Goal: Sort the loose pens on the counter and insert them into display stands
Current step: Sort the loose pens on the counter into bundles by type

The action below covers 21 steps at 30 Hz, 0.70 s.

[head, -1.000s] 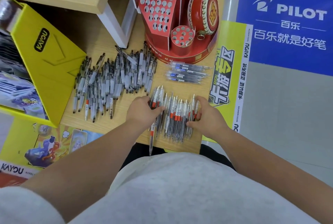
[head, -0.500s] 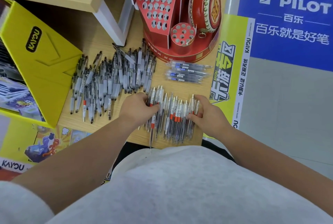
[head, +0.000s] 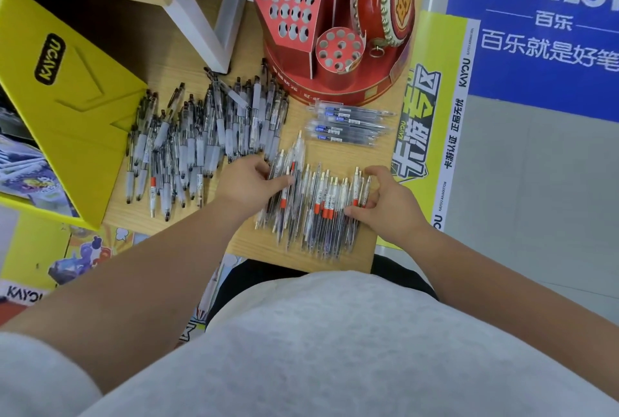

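A pile of clear pens with red bands (head: pixel 318 209) lies near the front edge of the wooden counter (head: pixel 348 259). My left hand (head: pixel 249 183) grips a few pens at the pile's left side, thumb laid over them. My right hand (head: pixel 385 204) rests against the pile's right edge, thumb up and fingertips touching the outer pens. A bigger heap of black-tipped pens (head: pixel 201 145) lies to the left. Several blue-marked pens (head: pixel 348 123) lie behind the red pile. The red display stand (head: pixel 318 14), full of empty holes, stands at the back.
A yellow KAYOU box (head: pixel 67 105) stands open at the left beside the black pens. A white shelf leg (head: pixel 201 31) rises behind the heap. Right of the counter are a yellow banner (head: pixel 432 121) and a blue PILOT sign (head: pixel 549 24).
Both hands have stayed at the sides of the red-banded pile, drawing its pens closer together. The pen sticking out over the front edge has been pulled in. My view has shifted slightly.
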{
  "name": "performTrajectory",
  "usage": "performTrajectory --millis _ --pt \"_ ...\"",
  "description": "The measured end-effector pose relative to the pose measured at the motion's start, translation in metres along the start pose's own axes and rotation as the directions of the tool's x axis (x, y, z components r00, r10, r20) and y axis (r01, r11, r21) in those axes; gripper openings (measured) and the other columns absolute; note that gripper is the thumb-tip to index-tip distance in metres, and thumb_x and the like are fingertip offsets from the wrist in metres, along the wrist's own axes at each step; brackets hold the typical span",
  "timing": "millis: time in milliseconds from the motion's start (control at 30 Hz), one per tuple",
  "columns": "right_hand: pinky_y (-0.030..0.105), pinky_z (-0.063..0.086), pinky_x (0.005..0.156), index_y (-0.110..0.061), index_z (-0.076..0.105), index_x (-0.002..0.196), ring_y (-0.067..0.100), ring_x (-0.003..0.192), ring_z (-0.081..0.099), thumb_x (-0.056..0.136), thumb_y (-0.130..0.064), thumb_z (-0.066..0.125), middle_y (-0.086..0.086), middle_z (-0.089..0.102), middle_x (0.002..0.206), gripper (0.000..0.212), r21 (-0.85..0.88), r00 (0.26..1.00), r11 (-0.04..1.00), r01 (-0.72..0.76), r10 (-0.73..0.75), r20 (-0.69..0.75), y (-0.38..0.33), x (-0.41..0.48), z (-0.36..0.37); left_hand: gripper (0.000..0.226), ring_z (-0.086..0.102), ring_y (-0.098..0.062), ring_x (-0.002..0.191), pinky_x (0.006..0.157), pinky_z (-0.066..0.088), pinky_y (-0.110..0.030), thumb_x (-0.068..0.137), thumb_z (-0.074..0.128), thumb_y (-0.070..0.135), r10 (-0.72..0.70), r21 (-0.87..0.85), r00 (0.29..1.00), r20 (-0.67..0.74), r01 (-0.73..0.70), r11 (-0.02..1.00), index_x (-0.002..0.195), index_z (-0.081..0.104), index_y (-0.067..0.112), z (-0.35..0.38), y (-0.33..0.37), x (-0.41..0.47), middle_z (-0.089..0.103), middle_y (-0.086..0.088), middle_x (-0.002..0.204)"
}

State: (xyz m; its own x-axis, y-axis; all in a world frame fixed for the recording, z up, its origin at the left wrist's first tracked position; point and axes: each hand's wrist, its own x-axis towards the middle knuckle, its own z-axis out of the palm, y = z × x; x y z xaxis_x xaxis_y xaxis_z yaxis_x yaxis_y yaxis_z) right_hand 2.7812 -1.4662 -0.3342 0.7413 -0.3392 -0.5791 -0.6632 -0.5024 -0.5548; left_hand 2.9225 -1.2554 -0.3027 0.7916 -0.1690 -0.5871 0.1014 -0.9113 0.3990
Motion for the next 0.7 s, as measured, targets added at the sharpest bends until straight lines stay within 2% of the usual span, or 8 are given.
performTrajectory --millis 100,133,233,300,500,600,700 --pt "0.033 0.049 0.060 -0.026 0.041 0.137 0.015 0.068 0.063 0.076 -0.042 0.085 0.005 0.066 0.070 0.077 -0.014 1.000 1.000 0.018 -0.019 -0.022 0.000 -0.002 0.000 0.059 0.064 -0.021 0.074 0.063 0.050 -0.032 0.081 0.070 0.065 0.000 0.031 0.998 -0.058 0.002 1.000 0.098 0.065 0.009 0.005 0.003 -0.003 0.070 -0.011 0.085" --pt "0.034 0.050 0.061 -0.026 0.041 0.137 0.016 0.067 0.063 0.077 -0.041 0.084 0.005 0.066 0.070 0.076 -0.022 0.999 0.999 0.028 -0.029 -0.031 -0.001 -0.003 0.001 0.061 0.065 -0.021 0.078 0.067 0.052 -0.033 0.080 0.071 0.066 0.011 0.046 0.998 -0.061 -0.008 0.999 0.103 0.066 0.010 0.007 0.002 -0.005 0.070 -0.008 0.088" --pt "0.033 0.048 0.060 -0.026 0.042 0.137 0.016 0.065 0.062 0.078 -0.039 0.084 0.004 0.065 0.069 0.073 -0.014 0.997 0.998 0.054 -0.055 -0.045 0.001 -0.006 0.003 0.074 0.065 -0.022 0.104 0.089 0.055 -0.034 0.077 0.080 0.057 0.039 0.028 0.998 -0.043 -0.038 0.999 0.131 0.060 0.011 0.014 -0.005 -0.009 0.068 -0.006 0.117" --pt "0.032 0.045 0.058 -0.026 0.042 0.139 0.014 0.065 0.061 0.078 -0.038 0.084 0.001 0.062 0.069 0.075 -0.003 0.998 0.998 0.057 -0.057 -0.040 0.002 -0.007 0.004 0.080 0.064 -0.023 0.111 0.095 0.054 -0.036 0.075 0.084 0.051 0.024 -0.022 0.999 -0.030 -0.024 0.999 0.138 0.056 0.012 0.017 -0.007 -0.013 0.066 -0.007 0.125" --pt "0.029 0.040 0.054 -0.026 0.043 0.137 0.014 0.064 0.059 0.076 -0.035 0.086 0.000 0.060 0.071 0.076 0.052 0.997 0.998 0.026 -0.022 -0.069 0.007 -0.010 0.000 0.078 0.070 -0.025 0.099 0.087 0.059 -0.042 0.067 0.091 0.046 -0.002 -0.086 1.000 0.000 0.002 0.996 0.131 0.061 0.014 0.025 -0.005 -0.022 0.069 -0.006 0.116" --pt "0.035 0.048 0.056 -0.026 0.041 0.136 0.018 0.065 0.061 0.075 -0.035 0.087 0.003 0.060 0.071 0.077 0.063 0.997 0.998 0.015 -0.010 -0.077 0.010 -0.013 -0.003 0.077 0.066 -0.023 0.104 0.089 0.057 -0.038 0.067 0.092 0.043 0.007 -0.064 1.000 -0.003 -0.007 0.998 0.132 0.061 0.015 0.028 -0.001 -0.023 0.067 -0.005 0.120" --pt "0.041 0.053 0.062 -0.026 0.038 0.137 0.019 0.067 0.062 0.074 -0.035 0.088 0.003 0.060 0.073 0.081 0.060 0.997 0.998 0.017 -0.013 -0.073 0.009 -0.015 -0.004 0.088 0.062 -0.021 0.107 0.090 0.054 -0.035 0.066 0.092 0.046 -0.012 -0.038 1.000 -0.023 0.011 0.999 0.140 0.055 0.015 0.027 0.000 -0.023 0.064 -0.004 0.122"
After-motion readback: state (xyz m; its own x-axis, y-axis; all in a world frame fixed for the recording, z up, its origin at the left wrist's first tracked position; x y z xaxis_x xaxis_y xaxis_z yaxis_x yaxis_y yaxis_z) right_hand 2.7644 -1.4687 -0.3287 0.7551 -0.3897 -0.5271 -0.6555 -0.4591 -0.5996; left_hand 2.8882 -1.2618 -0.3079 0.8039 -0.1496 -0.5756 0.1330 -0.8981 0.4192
